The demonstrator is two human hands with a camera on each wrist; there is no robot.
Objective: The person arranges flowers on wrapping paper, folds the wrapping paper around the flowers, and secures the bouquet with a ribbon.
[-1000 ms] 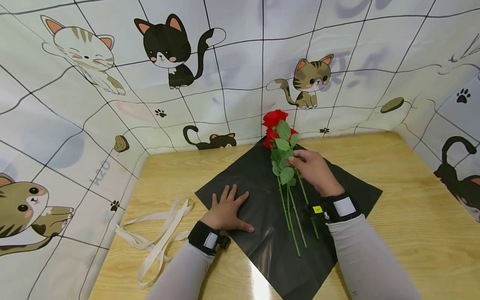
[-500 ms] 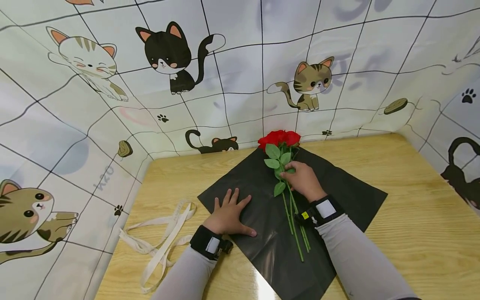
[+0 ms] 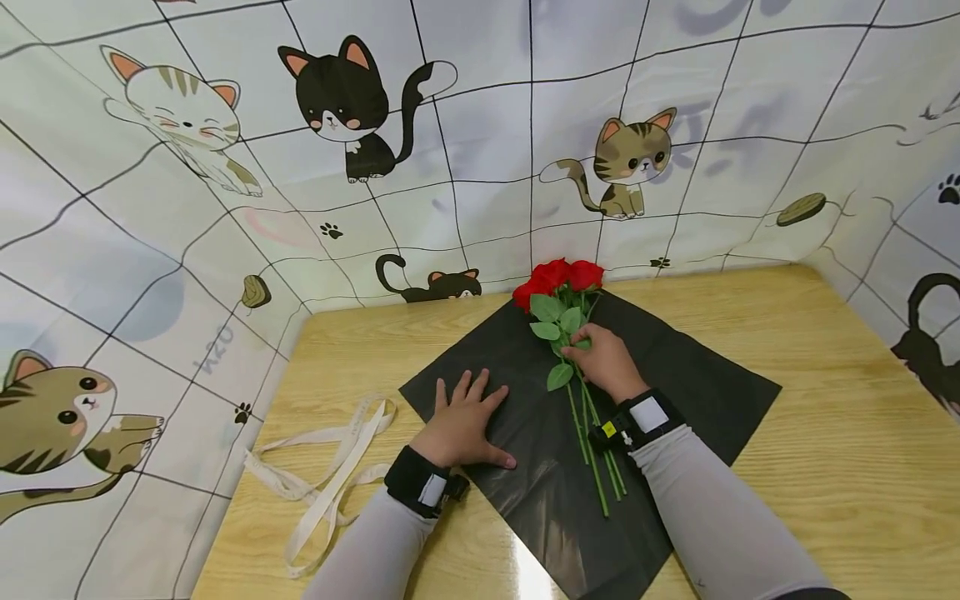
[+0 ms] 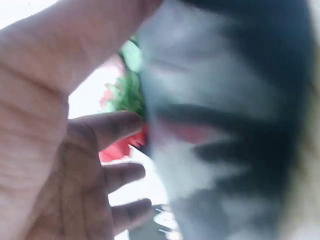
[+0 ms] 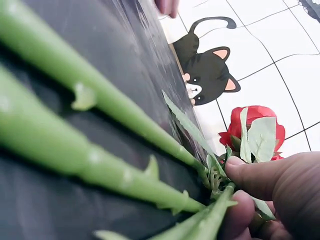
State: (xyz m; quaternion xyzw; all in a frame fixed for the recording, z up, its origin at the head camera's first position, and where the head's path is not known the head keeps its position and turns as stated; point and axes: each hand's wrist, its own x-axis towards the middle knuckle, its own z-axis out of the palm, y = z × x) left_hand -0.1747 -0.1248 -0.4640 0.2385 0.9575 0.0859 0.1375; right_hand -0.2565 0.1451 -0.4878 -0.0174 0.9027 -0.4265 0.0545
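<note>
Several red roses [image 3: 555, 279] with green leaves and long thorny stems [image 3: 596, 467] lie along a black wrapping sheet [image 3: 697, 375], blooms toward the back wall. My right hand [image 3: 609, 360] pinches the stems just below the blooms; the right wrist view shows thumb and fingers round a stem [image 5: 220, 205] among the leaves. My left hand [image 3: 462, 422] rests spread on the left part of the sheet, fingers straight and apart. In the left wrist view the sheet's glossy surface [image 4: 220, 125] lies beside that hand, with blurred red petals [image 4: 122, 147] beyond the fingers.
A loosely looped white ribbon [image 3: 330, 492] lies on the wooden table [image 3: 840, 467] left of the sheet. A cat-patterned cloth wall [image 3: 495, 125] stands behind the table and along both sides.
My right hand has drawn the roses toward me and gathered their blooms and stems closer together. Over the last half second it hardly moves. My left hand stays on the sheet.
</note>
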